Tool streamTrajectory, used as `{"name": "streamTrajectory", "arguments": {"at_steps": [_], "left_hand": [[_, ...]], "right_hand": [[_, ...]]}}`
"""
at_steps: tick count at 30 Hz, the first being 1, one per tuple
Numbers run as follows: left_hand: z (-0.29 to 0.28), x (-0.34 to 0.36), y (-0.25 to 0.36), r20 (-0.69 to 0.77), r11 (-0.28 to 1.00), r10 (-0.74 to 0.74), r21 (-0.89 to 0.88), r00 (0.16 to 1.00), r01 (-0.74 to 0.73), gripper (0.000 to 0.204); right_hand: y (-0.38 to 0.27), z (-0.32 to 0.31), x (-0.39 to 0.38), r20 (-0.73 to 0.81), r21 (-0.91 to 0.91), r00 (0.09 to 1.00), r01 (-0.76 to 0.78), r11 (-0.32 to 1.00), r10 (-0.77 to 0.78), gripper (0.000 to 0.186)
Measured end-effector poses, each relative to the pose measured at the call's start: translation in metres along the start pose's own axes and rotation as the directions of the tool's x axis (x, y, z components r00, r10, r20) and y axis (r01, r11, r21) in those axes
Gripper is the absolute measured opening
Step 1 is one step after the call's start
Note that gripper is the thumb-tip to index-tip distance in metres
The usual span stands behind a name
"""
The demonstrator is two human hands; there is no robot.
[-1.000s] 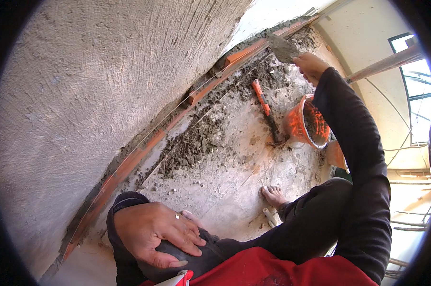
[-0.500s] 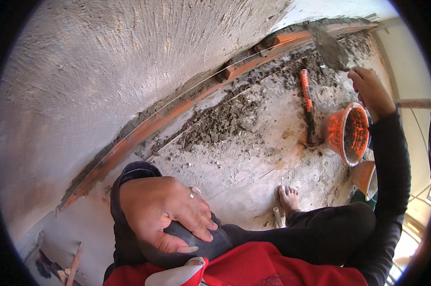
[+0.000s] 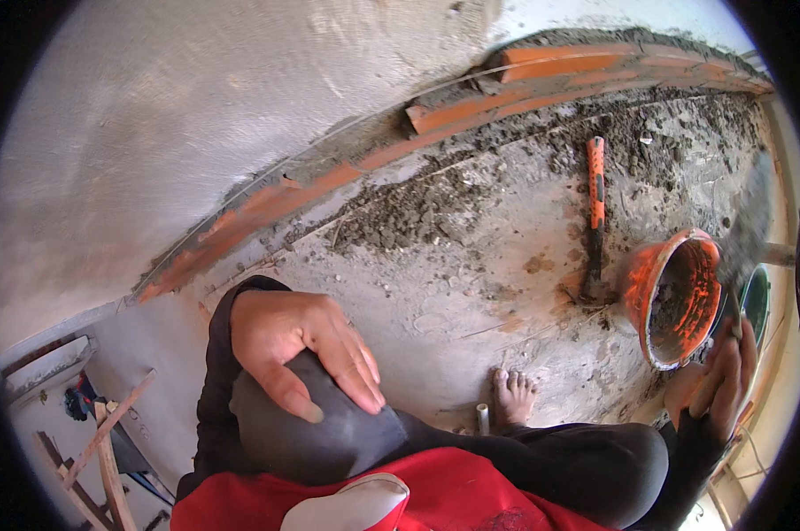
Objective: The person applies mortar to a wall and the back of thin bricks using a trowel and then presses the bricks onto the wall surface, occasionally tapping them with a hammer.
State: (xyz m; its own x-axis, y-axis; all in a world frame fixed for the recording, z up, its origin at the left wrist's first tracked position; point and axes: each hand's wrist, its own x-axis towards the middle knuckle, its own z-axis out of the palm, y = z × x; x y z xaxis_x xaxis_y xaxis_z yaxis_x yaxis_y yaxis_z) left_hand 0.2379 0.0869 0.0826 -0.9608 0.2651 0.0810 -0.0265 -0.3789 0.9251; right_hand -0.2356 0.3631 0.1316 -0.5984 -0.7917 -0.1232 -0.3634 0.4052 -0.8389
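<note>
Head view: the right hand (image 3: 727, 376), closed around the trowel (image 3: 747, 232), has swung from the bricks (image 3: 564, 64) to beside the orange bucket (image 3: 643, 288), seemingly putting its contents within reach; the left hand (image 3: 304, 341) rests empty, half-open, on the knee (image 3: 329, 438).

Legible inscriptions: none on the trowel (image 3: 743, 232), hammer (image 3: 597, 211), orange bucket (image 3: 640, 285) or wall (image 3: 170, 168); the dark mark (image 3: 513, 519) on the red garment (image 3: 448, 485) is too indistinct to read

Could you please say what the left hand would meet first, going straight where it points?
The left hand would likely meet the dark trouser leg beneath its fingers, though depth is unclear.
</note>
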Motion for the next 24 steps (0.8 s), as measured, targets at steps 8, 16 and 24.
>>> {"name": "streamTrajectory", "arguments": {"at_steps": [8,16,24], "left_hand": [[0.023,0.055,-0.011,-0.076,0.904,-0.426,-0.006,0.902,0.427,0.054],[0.081,0.060,-0.018,-0.407,0.660,-0.680,0.022,0.610,0.751,0.044],[0.161,0.056,0.032,-0.605,0.597,-0.696,-0.189,0.387,0.779,0.040]], "right_hand": [[0.121,-0.082,-0.070,-0.074,-0.755,0.990,0.021,0.655,-0.117,0.040],[0.082,-0.091,-0.042,0.021,-0.777,0.999,-0.011,0.629,0.043,0.034],[0.066,-0.096,0.016,0.384,-0.864,0.921,0.384,0.326,-0.068,0.013]]}}
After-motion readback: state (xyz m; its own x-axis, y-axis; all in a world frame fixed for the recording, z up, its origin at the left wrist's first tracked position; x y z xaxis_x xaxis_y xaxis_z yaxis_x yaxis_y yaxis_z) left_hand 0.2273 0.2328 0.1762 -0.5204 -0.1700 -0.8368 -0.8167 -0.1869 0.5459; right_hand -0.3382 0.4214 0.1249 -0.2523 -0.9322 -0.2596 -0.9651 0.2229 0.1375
